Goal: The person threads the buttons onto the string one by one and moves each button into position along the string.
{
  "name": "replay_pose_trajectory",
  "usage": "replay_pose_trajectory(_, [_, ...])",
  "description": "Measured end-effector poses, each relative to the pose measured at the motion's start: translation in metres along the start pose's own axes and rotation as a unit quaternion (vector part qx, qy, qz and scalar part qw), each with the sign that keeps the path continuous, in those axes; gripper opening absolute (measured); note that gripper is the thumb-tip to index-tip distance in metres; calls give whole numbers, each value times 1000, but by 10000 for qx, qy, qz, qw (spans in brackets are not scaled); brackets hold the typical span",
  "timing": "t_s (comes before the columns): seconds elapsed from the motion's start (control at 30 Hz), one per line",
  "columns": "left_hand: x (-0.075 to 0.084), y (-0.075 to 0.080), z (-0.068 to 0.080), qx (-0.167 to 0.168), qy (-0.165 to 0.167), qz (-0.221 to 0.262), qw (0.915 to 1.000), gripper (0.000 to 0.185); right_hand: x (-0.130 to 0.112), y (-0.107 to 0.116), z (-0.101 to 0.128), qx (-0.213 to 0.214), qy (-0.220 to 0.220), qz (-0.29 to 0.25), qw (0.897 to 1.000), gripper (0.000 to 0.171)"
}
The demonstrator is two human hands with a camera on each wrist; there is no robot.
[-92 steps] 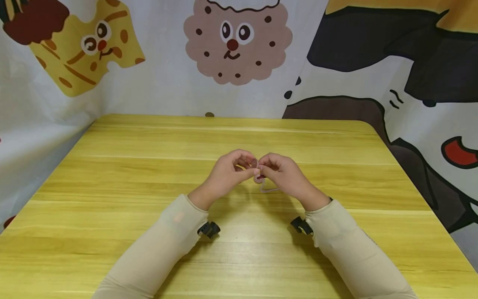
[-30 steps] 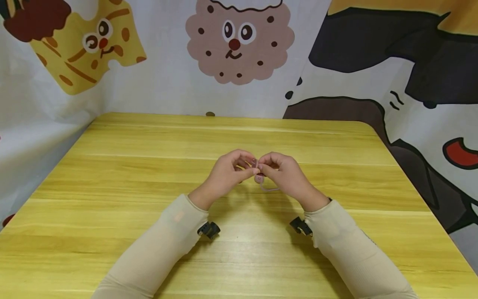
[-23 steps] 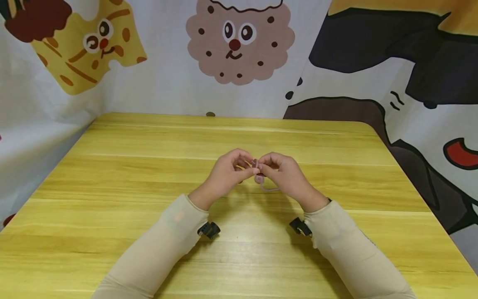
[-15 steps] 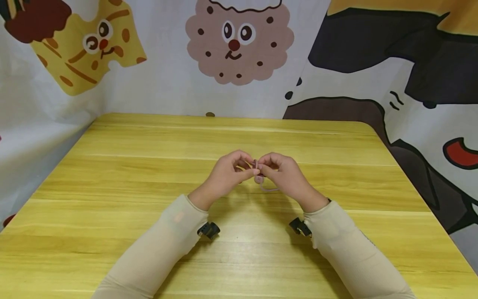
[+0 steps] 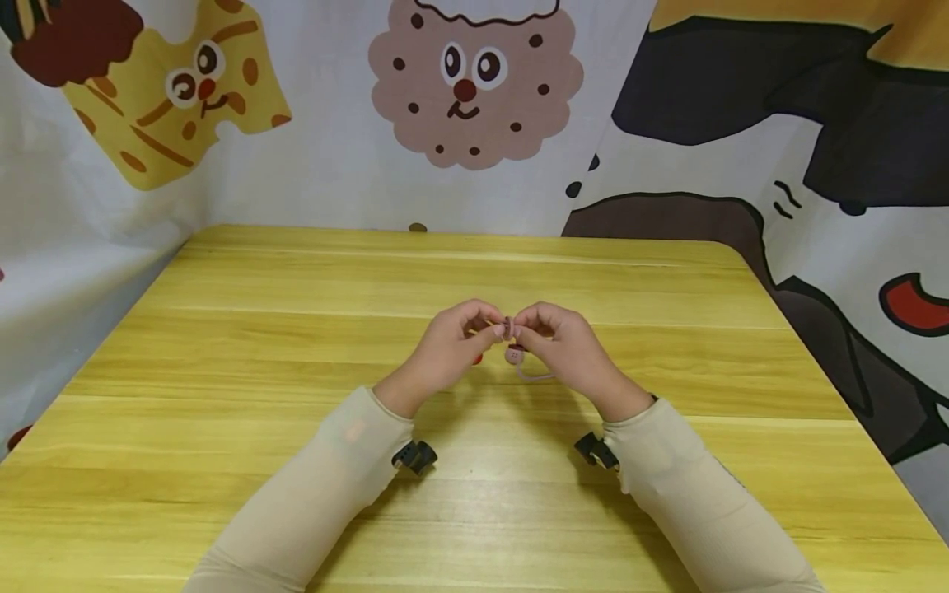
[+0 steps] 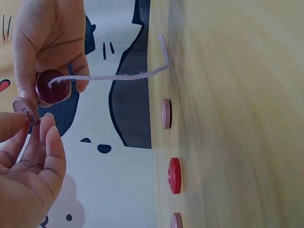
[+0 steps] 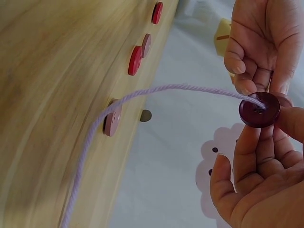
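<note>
My left hand (image 5: 452, 344) pinches a pink button (image 6: 26, 110) between thumb and fingertips. Facing it, my right hand (image 5: 569, 347) grips a dark red button (image 7: 260, 110), with pale lilac yarn (image 7: 180, 87) passing through its hole. In the right wrist view the yarn arcs away from the button and hangs down to the lower left. The two buttons are very close together above the table; whether the yarn tip enters the pink one is hidden by fingers.
On the wooden table (image 5: 474, 511), loose buttons lie below the hands: a pink button (image 5: 515, 356), a red button (image 6: 175, 175) and another pink button (image 6: 176, 221). A printed cartoon cloth (image 5: 311, 165) hangs behind the table's far edge.
The left thumb has drawn back slightly to the left, so the pink button shows more between the hands. A red button on the table now shows below the left hand. The right hand barely moved.
</note>
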State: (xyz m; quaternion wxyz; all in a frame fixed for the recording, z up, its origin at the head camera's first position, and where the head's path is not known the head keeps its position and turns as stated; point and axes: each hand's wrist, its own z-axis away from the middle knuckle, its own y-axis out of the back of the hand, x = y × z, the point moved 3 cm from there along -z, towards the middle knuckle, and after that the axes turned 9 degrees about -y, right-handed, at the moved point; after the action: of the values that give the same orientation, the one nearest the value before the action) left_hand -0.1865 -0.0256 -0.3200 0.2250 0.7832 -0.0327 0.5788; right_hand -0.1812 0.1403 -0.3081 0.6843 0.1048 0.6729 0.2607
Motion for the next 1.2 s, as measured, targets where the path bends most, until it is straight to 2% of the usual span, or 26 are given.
replay_pose_trajectory(0.43, [0, -1, -1, 72, -39, -192, 9998, 10, 2, -3, 0, -204, 13, -335, 9992, 12])
replay_pose_trajectory(0.77, [1, 1, -1, 133, 13, -170, 9998, 9, 4, -2, -1, -216, 37, -159, 9996, 12])
replay_pose_trajectory(1.2, [2, 1, -2, 152, -128, -197, 9996, 10, 4, -2, -1, -198, 95, -110, 9997, 14])
